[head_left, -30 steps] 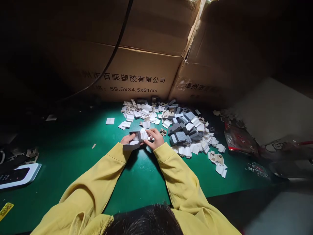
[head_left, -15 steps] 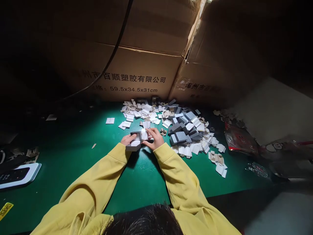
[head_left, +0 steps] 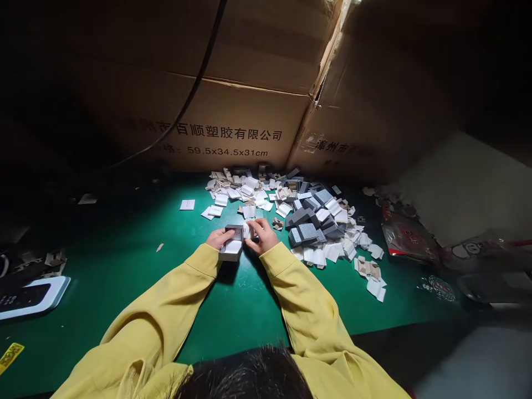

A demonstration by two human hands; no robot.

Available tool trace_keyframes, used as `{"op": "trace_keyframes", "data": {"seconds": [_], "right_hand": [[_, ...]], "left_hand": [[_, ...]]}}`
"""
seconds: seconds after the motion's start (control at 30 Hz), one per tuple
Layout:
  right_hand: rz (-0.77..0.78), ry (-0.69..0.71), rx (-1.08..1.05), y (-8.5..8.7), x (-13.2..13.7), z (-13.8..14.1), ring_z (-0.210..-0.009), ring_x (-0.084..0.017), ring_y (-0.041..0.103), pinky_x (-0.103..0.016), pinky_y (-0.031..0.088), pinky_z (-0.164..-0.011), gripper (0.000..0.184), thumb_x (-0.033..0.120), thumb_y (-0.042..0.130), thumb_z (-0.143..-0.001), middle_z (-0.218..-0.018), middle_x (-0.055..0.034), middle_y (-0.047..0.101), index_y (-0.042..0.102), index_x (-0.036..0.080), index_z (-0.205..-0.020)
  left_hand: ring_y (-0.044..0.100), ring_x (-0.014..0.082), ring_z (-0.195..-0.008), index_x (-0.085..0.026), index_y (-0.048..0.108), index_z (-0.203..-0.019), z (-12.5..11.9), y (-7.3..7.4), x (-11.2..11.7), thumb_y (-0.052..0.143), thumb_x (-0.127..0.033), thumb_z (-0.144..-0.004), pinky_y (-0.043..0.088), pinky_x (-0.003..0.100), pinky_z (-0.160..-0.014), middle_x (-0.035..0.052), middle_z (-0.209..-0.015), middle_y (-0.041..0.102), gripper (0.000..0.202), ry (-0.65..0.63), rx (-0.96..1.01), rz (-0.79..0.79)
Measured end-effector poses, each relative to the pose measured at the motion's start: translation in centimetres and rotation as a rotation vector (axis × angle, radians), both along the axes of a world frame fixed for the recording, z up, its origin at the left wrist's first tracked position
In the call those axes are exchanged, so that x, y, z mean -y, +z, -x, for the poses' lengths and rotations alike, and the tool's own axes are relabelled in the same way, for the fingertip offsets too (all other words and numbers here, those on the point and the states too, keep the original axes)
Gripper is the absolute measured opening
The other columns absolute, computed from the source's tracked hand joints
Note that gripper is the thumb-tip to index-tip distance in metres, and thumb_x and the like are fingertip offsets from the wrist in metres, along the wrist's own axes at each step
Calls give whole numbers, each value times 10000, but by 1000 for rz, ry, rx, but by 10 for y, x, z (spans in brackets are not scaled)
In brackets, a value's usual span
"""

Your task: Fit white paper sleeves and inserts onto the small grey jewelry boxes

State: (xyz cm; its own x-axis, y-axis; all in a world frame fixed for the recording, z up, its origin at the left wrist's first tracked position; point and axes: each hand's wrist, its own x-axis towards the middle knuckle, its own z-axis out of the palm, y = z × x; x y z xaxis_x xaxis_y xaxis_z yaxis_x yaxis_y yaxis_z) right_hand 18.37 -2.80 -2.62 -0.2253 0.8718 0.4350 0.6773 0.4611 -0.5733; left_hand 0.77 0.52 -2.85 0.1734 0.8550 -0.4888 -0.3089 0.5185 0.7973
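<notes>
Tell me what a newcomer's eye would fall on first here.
Probably the bright yellow sleeves, reaching up from the bottom edge to the grey box in the left hand, with the right hand close beside it. Next, the heap of grey boxes and white slips, ahead and to the right on the green table. Behind it stand large printed cartons.

The worktop (head_left: 116,269) is showing plain green. Above its near edge, both sleeves (head_left: 160,299) are showing plain yellow. The held box (head_left: 229,256) is pairing grey with white. Toward the far edge, the heaped boxes (head_left: 305,234) are showing speckled dark grey, and the paper pieces (head_left: 247,190) are mixing white with tan. Along that edge, the cartons (head_left: 233,108) are displaying black print on brown. Toward the near left corner, a label (head_left: 10,357) is carrying black marks on yellow.
</notes>
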Motion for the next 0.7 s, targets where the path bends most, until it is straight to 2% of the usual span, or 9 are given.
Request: {"op": "trace_keyframes", "data": {"seconds": [0.1,0.23,0.47,0.57,0.7], "right_hand": [[43,-20,-6,1,0,1,-882,-179,609,-302,571,-788,431,214,631,-769,-1115,-104,572,599,199,-1199],[72,-31,-26,3,0,-1,-876,-195,618,-321,574,-783,440,211,631,-766,-1116,-114,586,606,200,-1205],[50,0,-132,4,0,0,-943,-203,613,-317,583,-789,464,212,615,-772,-1117,-110,581,599,214,-1236],[37,17,-183,5,1,1,-966,-212,612,-321,588,-782,456,207,617,-765,-1141,-127,572,614,192,-1221],[95,-53,-313,5,-2,-2,-940,-199,620,-325,594,-772,432,257,658,-752,-1159,-117,587,648,199,-1180]], "left_hand": [[702,240,-698,-99,690,-790,0,-2,3,828,-235,-578,549,369,-756,75,-705,728,288,6,15,-26],[719,249,-750,-87,698,-908,5,3,9,788,-237,-673,550,397,-819,97,-805,751,292,-46,80,-100],[728,290,-779,-80,646,-974,9,14,13,693,-262,-805,569,481,-824,124,-774,739,252,-124,129,-84],[723,273,-725,-86,654,-950,9,12,12,716,-293,-784,584,463,-775,123,-776,742,273,-99,99,-104],[724,247,-709,-117,645,-928,9,10,9,815,-366,-675,585,381,-733,89,-799,752,394,-35,56,-179]]}}
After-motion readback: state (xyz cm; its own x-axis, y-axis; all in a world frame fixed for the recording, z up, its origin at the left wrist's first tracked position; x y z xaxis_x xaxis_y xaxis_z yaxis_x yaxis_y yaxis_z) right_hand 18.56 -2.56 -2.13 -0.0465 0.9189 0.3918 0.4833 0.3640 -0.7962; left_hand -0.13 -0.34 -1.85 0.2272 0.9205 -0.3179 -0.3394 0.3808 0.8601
